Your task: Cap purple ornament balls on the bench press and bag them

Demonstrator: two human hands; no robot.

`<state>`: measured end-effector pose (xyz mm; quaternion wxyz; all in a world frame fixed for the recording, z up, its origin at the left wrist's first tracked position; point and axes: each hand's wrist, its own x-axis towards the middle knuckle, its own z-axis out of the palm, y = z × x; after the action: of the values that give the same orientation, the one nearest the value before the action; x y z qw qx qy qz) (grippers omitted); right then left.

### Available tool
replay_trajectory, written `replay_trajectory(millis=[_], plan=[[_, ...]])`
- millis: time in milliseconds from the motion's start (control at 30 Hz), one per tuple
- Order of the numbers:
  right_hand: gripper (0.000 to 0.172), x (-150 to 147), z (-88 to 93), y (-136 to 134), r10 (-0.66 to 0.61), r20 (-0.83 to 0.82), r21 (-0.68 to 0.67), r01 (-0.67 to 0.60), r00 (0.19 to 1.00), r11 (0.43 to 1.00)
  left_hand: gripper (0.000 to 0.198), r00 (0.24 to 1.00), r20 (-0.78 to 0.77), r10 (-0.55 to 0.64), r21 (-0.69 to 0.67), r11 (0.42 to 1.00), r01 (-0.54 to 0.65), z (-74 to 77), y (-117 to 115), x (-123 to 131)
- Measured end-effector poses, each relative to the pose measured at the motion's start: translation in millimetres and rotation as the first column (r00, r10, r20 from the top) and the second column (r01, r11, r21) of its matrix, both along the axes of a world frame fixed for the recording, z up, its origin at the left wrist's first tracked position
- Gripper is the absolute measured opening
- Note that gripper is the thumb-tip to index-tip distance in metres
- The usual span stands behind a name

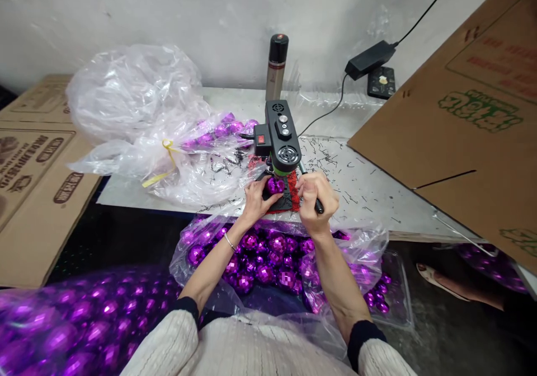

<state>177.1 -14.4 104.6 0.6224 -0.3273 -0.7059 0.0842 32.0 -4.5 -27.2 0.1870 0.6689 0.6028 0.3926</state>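
Note:
My left hand (259, 198) pinches a shiny purple faceted ball (275, 185) and holds it under the head of a small black benchtop machine (280, 135). My right hand (315, 197) is closed round the machine's black lever handle (311, 188) at its right side. Below the ball lies a red and black pad (289, 200). Between my forearms sits an open clear plastic bag (277, 258) holding several more purple balls.
A large clear bag (142, 124) tied with yellow string lies at the left with a few purple balls inside. Cardboard boxes (29, 169) flank the left, a cardboard sheet (465, 124) the right. A flask (277, 65) and power adapter (371, 58) stand behind. Small dark scraps litter the white table (361, 186).

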Motion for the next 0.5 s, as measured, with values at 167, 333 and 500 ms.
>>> replay_trajectory(millis=[167, 333, 500], plan=[[0.026, 1, -7.9, -1, -0.018, -0.006, 0.009, 0.018, 1.0, 1.0, 0.065, 0.999, -0.005, -0.043, 0.037, 0.998, 0.044, -4.1, 4, 0], [0.024, 3, -36.5, -1, -0.011, 0.002, 0.047, 0.011, 1.0, 0.999, 0.064, 0.999, 0.005, -0.037, 0.078, 0.996, 0.037, -7.3, 2, 0], [0.03, 0, -57.9, 3, -0.051, -0.045, 0.088, 0.055, 0.998, 0.995, 0.063, 0.999, 0.015, -0.03, 0.087, 0.996, 0.029, -8.2, 1, 1]])
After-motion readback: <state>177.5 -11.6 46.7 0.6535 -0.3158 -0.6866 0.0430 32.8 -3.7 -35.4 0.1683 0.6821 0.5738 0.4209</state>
